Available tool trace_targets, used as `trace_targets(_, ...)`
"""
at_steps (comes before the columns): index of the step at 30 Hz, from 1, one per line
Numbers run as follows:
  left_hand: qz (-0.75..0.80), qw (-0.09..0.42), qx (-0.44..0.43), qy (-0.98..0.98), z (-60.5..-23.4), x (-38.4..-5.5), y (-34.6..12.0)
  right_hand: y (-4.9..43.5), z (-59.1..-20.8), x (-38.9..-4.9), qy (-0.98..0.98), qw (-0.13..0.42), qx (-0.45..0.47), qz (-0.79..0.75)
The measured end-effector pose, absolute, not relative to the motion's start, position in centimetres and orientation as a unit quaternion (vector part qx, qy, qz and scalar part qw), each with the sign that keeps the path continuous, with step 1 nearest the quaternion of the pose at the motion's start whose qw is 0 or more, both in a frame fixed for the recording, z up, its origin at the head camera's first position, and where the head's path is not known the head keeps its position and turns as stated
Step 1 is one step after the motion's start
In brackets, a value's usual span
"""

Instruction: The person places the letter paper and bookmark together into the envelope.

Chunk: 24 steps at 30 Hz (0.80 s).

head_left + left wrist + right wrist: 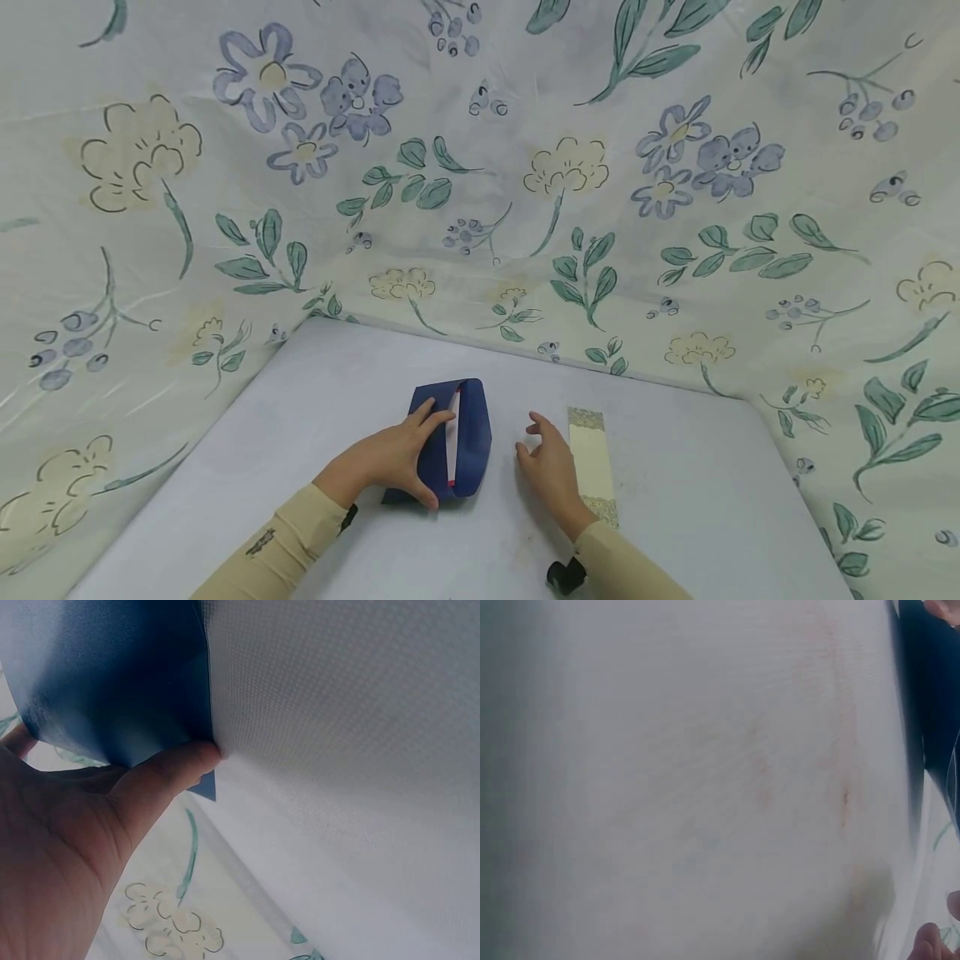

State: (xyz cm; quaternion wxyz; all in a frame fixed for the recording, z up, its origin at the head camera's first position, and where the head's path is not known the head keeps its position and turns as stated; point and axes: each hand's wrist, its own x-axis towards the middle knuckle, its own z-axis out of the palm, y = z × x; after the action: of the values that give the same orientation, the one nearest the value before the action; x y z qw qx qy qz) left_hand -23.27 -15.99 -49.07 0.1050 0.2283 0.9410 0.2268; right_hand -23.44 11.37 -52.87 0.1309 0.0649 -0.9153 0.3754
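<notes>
A dark blue envelope (472,437) lies on the table with its flap folded open to the right. A white insert (452,446) with red at its ends shows in the opening. My left hand (386,457) grips the envelope from the left, thumb at the near edge and fingers across its front. In the left wrist view, the thumb presses on the edge of the blue paper (112,682). My right hand (551,471) hovers to the right of the flap, fingers loosely bent and holding nothing. Its fingertips (928,941) show low in the right wrist view.
A cream strip (592,458) with glittery gold ends lies beside my right hand, partly behind it. The white tabletop (697,492) has faint reddish marks near the right wrist. A floral-printed curtain (480,208) surrounds the table at the back and sides.
</notes>
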Motion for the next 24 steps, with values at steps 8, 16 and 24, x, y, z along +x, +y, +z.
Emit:
trace_targets(8, 0.225, 0.105, 0.234, 0.940, -49.0, -23.3, -16.0, 12.4, -53.0, -23.4, -0.920, 0.126, 0.035, 0.369)
trace_targets(16, 0.227, 0.111, 0.227, 0.940, -49.1, -23.2, -16.0, 13.2, -53.1, -23.4, -0.924, 0.120, 0.015, 0.362)
trace_targets(24, 0.230, 0.108, 0.228, 0.940, -49.2, -23.4, -16.0, 14.4, -53.5, -23.2, -0.933, 0.125, -0.004, 0.336)
